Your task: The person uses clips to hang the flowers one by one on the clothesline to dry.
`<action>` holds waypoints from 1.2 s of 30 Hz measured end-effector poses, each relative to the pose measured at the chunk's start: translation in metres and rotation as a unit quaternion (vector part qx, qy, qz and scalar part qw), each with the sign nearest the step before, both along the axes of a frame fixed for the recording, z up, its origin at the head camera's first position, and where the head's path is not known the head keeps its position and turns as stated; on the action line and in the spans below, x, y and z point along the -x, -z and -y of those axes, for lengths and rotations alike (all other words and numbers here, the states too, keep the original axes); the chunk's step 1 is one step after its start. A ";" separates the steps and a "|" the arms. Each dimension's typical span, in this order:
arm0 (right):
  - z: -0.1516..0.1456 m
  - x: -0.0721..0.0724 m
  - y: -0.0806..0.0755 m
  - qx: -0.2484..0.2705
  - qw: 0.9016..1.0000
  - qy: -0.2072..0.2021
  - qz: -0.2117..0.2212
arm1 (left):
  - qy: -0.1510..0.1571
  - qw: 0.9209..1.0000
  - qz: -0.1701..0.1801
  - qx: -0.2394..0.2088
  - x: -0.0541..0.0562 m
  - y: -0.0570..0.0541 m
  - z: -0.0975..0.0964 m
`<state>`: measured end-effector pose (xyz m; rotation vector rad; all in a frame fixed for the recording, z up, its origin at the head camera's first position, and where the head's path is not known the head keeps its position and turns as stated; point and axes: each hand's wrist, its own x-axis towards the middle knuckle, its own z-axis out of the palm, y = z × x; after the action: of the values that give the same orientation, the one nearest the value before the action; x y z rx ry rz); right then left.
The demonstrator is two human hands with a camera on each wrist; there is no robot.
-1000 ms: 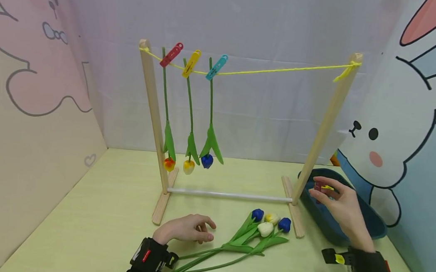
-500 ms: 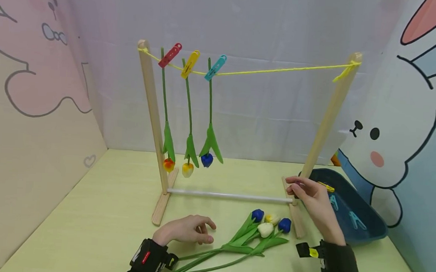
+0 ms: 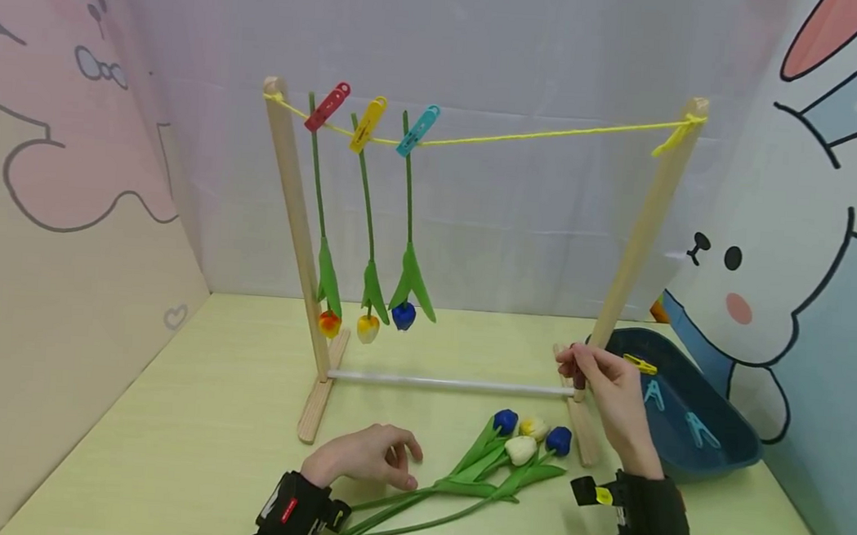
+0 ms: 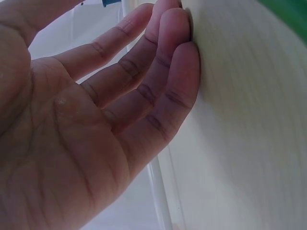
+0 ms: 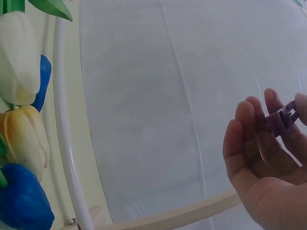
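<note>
My right hand (image 3: 618, 398) is raised in front of the right post, pinching a dark red clothespin (image 5: 282, 120) between thumb and fingers. My left hand (image 3: 368, 458) rests on the table with fingers loosely bent, its fingertips (image 4: 184, 67) against the tabletop and nothing in its grasp. Beside it lies a bunch of artificial tulips (image 3: 485, 475), with blue, white and yellowish heads toward the right. From the yellow string (image 3: 525, 136), three tulips hang head down, held by a red clothespin (image 3: 328, 107), a yellow clothespin (image 3: 368, 125) and a blue clothespin (image 3: 418, 131).
A wooden frame carries the string between its left post (image 3: 295, 210) and right post (image 3: 648, 224), with a white rod (image 3: 451, 383) low across it. Behind the right hand sits a dark blue basin (image 3: 737, 450) containing a yellow clothespin (image 3: 640, 364) and light blue ones (image 3: 702, 430).
My right hand has come out of the basin with the dark red clothespin and moved left to the right post. The left hand stays almost in place.
</note>
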<state>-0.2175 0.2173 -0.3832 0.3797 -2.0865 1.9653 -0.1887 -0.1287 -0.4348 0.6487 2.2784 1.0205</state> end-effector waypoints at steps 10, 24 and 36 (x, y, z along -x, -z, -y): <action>-0.001 0.002 0.001 0.038 0.999 0.029 -0.018 | -0.002 1.000 0.006 -0.001 -0.002 0.002 -0.001; -0.006 0.003 0.000 0.040 0.999 0.007 -0.020 | 0.000 1.000 -0.004 0.021 -0.002 0.002 -0.005; -0.007 0.002 0.001 0.059 0.998 0.001 -0.008 | 0.002 1.000 -0.011 0.026 -0.002 0.003 -0.005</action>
<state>-0.2193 0.2247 -0.3839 0.3678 -1.9490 2.0645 -0.1871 -0.1238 -0.4374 0.6454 2.3129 0.9536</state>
